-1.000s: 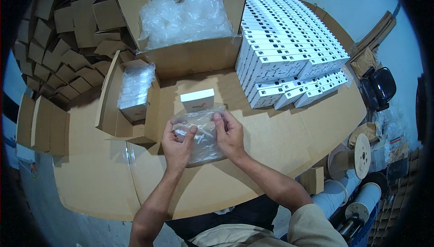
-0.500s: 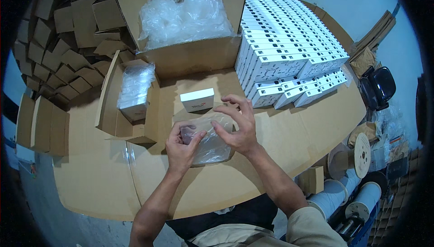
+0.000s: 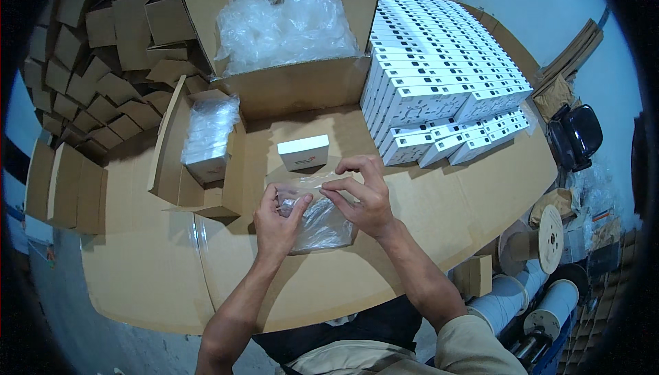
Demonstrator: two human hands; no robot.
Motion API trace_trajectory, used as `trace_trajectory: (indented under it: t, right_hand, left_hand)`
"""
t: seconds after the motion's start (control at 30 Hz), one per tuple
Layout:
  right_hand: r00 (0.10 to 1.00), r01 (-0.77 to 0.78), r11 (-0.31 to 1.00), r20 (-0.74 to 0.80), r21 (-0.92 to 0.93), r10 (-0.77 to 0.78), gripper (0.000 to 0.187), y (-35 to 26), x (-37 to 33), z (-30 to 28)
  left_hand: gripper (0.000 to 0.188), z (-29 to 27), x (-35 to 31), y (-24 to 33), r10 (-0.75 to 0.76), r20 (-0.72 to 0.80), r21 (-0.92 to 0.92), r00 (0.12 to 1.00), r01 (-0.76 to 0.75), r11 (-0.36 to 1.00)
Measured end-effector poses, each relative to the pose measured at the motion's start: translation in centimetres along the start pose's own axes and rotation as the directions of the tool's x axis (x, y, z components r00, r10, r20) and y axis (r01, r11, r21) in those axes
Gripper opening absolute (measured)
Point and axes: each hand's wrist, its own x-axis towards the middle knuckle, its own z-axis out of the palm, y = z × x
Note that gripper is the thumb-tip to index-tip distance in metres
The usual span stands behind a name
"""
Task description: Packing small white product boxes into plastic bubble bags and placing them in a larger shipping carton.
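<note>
- Left hand (image 3: pixel 276 223): thumb and fingers pinching the near-left part of a clear plastic bag (image 3: pixel 324 229).
- Right hand (image 3: pixel 369 203): thumb and index tips close together at the bag's far edge, other fingers raised; cannot tell whether film is caught.
- Bag: thin, glossy, wrinkled, flattish; above the cardboard-covered table (image 3: pixel 446 214), closed-looking edge toward the person; long axis unclear under the hands.
- White box (image 3: pixel 303 153): smooth, rectangular, just beyond the bag; long axis roughly left-right.
- Open carton (image 3: pixel 161 159), left: brown cardboard, film-wrapped boxes (image 3: pixel 208 138) in a row.
</note>
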Motion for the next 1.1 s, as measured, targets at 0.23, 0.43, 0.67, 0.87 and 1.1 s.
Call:
trace_trajectory:
  t: [0.23, 0.43, 0.67, 0.87, 1.1]
  right_hand:
    - [0.980, 0.122, 0.991, 0.148, 0.064, -0.130, 0.024, -0.3, 0.8, -1.4]
    - [0.925, 0.119, 0.984, 0.376, -0.135, -0.060, 0.022, -2.6, 3.0, -2.7]
    - [0.794, 0.010, 0.990, 0.603, -0.140, 0.077, 0.018, -3.3, 5.3, -2.6]
    - [0.716, -0.317, 0.948, 0.656, 0.001, 0.239, 0.018, -3.7, 5.7, -2.3]
    - [0.672, -0.267, 0.964, 0.717, 0.002, 0.185, 0.017, -2.9, 5.7, -1.9]
  left_hand:
    - [0.034, 0.1, -0.3, 1.2, 0.017, -0.012, 0.062, 1.000, -0.016, 0.998]
    - [0.043, -0.3, -0.7, 1.0, 0.085, 0.009, 0.054, 0.996, -0.086, 0.995]
    - [0.050, -0.3, -0.7, 1.6, 0.108, 0.050, 0.118, 0.993, -0.113, 0.987]
    - [0.052, -0.5, -0.6, 0.9, 0.042, 0.040, 0.112, 0.998, -0.046, 0.993]
    - [0.057, -0.5, -0.8, 0.8, 0.047, 0.054, -0.010, 0.997, -0.046, 0.999]
